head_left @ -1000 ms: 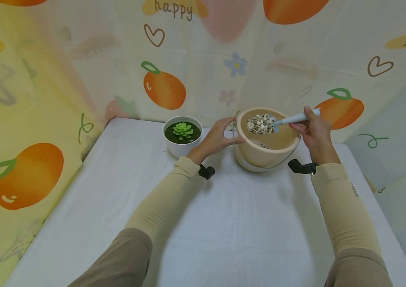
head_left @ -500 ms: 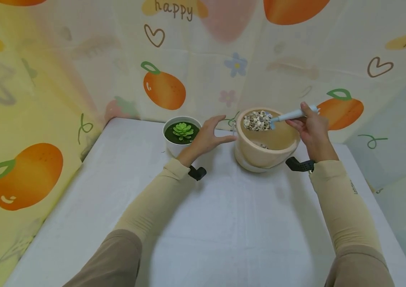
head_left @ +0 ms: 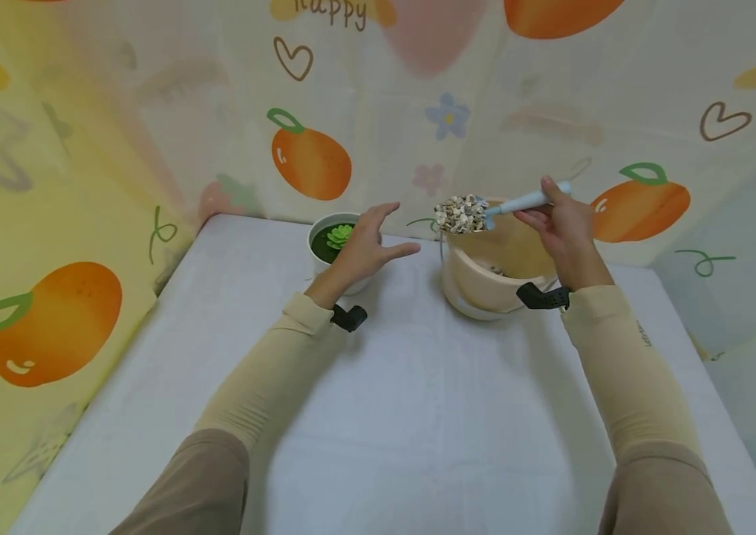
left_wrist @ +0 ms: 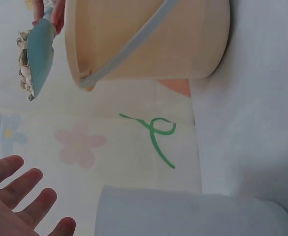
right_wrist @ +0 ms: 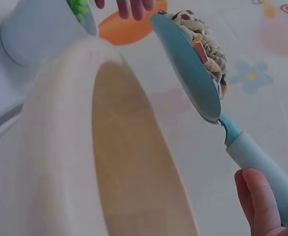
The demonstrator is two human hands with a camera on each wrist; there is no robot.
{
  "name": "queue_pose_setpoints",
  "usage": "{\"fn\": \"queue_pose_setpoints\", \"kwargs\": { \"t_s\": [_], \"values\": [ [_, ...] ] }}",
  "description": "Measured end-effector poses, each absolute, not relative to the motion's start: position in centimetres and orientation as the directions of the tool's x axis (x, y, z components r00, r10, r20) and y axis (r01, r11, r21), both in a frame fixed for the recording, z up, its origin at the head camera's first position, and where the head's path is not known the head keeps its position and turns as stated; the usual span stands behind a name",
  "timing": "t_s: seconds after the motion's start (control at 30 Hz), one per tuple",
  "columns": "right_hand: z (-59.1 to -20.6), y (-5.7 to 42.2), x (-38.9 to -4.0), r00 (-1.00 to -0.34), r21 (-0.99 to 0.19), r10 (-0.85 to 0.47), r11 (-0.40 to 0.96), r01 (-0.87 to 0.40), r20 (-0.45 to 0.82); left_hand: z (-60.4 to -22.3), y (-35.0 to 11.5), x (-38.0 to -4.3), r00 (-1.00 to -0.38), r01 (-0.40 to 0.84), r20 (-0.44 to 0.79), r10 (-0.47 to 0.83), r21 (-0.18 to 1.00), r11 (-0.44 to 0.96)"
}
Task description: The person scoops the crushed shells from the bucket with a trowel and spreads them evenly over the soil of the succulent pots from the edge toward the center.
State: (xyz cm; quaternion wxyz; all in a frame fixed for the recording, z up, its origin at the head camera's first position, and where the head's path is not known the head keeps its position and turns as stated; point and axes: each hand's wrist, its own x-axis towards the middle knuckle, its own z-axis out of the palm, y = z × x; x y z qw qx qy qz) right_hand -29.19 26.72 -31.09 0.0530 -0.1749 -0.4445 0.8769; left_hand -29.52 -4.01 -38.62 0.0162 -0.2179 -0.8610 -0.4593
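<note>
Covering the background, a pale sheet [head_left: 231, 134] printed with orange fruit, hearts and flowers is hanging behind a white worktop [head_left: 378, 416]; beige sleeves [head_left: 645, 371] are extending over that surface. Toward the back, right of centre, a cream bucket [head_left: 485, 293] is standing upright, its grey handle [left_wrist: 129, 49] lying lowered along the outer wall; to its left and apart from it, a smaller white pot [right_wrist: 43, 32] is standing upright.

The left hand [head_left: 359, 256] is partly hiding the pot in the head view; its fingers are spreading wide, thumb well away, and are holding nothing. The right hand [head_left: 568, 230] is gripping the pale blue handle of a scoop [right_wrist: 193, 78], fingers and thumb closing round it; the scoop's blade is hovering above the bucket's left rim, clear of it. Dark devices [head_left: 349, 318] are sitting on both wrists; a green plant [head_left: 339, 236] is showing inside the pot; shells [head_left: 461, 215] are heaping on the blade, and a few small pieces [head_left: 498, 271] are lying inside the bucket.
</note>
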Motion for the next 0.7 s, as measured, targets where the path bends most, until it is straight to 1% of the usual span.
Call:
{"fn": "queue_pose_setpoints", "kwargs": {
  "t_s": [0.13,0.3,0.47,0.7],
  "values": [
    [-31.0,25.6,-29.5,-0.941,-0.795,0.224,-0.603,0.071,-0.255,-38.4,-4.9,-29.5,-0.903,0.400,0.240,0.357,0.777,0.487],
    [-31.1,24.1,-30.0,-0.950,-0.790,0.203,-0.610,0.067,-0.237,-38.0,-6.1,-29.3,-0.914,0.385,0.245,0.323,0.776,0.499],
    [-31.2,22.8,-30.4,-0.948,-0.784,0.196,-0.616,0.079,-0.249,-37.9,-7.4,-29.0,-0.927,0.359,0.236,0.291,0.782,0.510],
    [-31.5,20.9,-30.8,-0.949,-0.789,0.171,-0.604,0.111,-0.264,-38.2,-9.0,-28.9,-0.926,0.369,0.264,0.269,0.782,0.502]
  ]
}}
